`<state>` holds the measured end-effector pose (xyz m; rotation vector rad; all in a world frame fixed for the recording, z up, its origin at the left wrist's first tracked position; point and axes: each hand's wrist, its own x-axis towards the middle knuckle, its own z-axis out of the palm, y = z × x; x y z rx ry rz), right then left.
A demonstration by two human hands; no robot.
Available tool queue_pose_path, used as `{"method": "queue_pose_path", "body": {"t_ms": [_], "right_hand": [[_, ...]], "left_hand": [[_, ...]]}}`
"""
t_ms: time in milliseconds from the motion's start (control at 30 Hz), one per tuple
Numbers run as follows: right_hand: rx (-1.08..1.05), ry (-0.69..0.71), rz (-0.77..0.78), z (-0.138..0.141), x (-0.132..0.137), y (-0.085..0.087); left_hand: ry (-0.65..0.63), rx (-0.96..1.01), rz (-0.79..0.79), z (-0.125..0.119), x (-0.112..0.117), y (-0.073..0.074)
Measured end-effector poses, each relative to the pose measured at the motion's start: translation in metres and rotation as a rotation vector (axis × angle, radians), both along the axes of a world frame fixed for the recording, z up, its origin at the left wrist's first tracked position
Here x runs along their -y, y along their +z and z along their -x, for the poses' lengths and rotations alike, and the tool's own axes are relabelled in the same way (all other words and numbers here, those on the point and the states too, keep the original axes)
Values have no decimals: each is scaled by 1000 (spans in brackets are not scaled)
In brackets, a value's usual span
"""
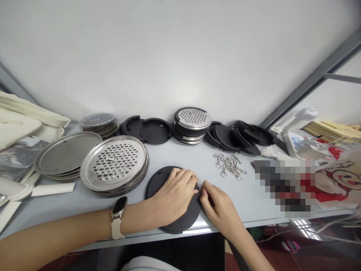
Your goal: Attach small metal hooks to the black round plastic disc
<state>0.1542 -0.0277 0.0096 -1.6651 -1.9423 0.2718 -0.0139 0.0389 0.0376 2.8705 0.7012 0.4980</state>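
A black round disc [160, 180] lies flat near the table's front edge. My left hand [175, 195] rests on top of it, fingers curled down and pressing it. My right hand [218, 207] is at the disc's right rim, fingers pinched together on a small metal piece [200, 187] that I can barely make out. The two hands' fingertips nearly touch at that spot. A light-coloured watch [117, 217] sits on my left wrist.
Several loose metal clips [229, 165] lie right of centre. Stacks of perforated metal discs [115, 163] and plain metal trays [66, 154] stand on the left. Black discs [155, 130] and an assembled stack [192, 124] line the wall. White plastic parts [25, 120] are far left.
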Motion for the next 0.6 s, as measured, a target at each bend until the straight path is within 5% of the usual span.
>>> {"method": "queue_pose_path", "body": {"t_ms": [600], "right_hand": [[-120,1,53,-3,2,1]], "left_hand": [[-18,0,-5,0,0,-2]]}}
